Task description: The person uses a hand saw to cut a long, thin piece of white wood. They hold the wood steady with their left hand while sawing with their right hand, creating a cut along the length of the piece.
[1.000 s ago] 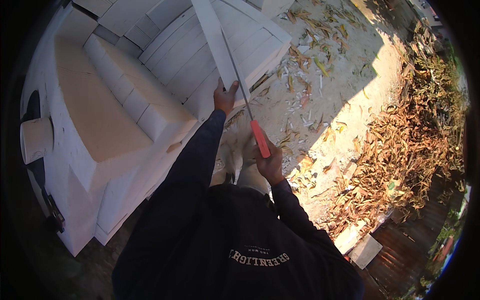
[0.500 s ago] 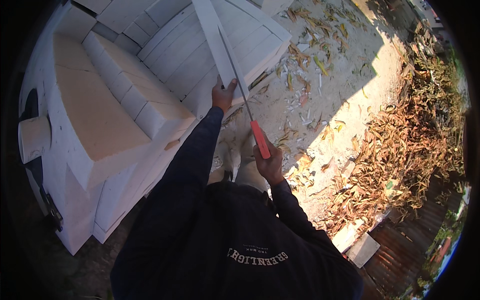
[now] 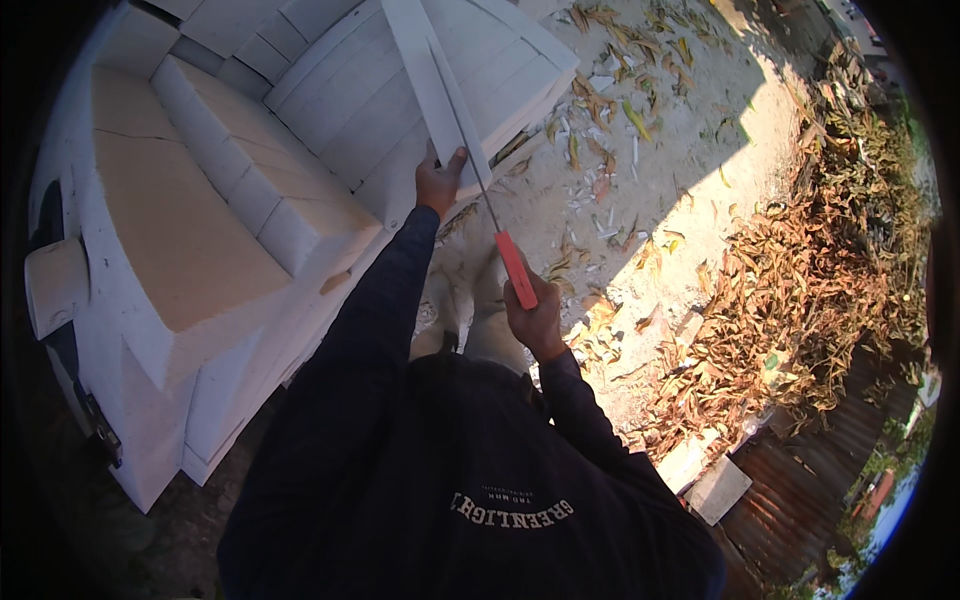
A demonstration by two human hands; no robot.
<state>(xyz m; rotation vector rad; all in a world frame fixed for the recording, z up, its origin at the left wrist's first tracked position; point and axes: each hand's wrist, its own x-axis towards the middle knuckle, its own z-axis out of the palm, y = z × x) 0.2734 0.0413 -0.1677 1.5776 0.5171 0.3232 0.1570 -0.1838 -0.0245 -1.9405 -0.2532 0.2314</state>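
Note:
A long white strip-shaped block [image 3: 420, 70] lies slantwise across the pale blocks, its near end toward me. My left hand [image 3: 438, 184] grips that near end from its left side, thumb on top close to a thin dark blade. The blade belongs to a handsaw, seen nearly edge-on, whose red handle [image 3: 516, 270] sits in my right hand [image 3: 537, 318]. From the handle the blade runs up and away along a narrow line in the strip. How deep the blade sits in the strip cannot be made out.
Stacked pale blocks [image 3: 180, 230] rise at the left, with a white cylindrical piece [image 3: 58, 287] beside them. White chips and leaves lie on the sandy ground [image 3: 640, 190]. A dry leaf heap [image 3: 800, 290], a grey block [image 3: 718, 490] and rusty corrugated sheet [image 3: 810, 480] are at right.
The whole view has shifted slightly, so blocks and hands appear a little farther left. Both hands keep their grips; the saw's place against the strip looks nearly the same.

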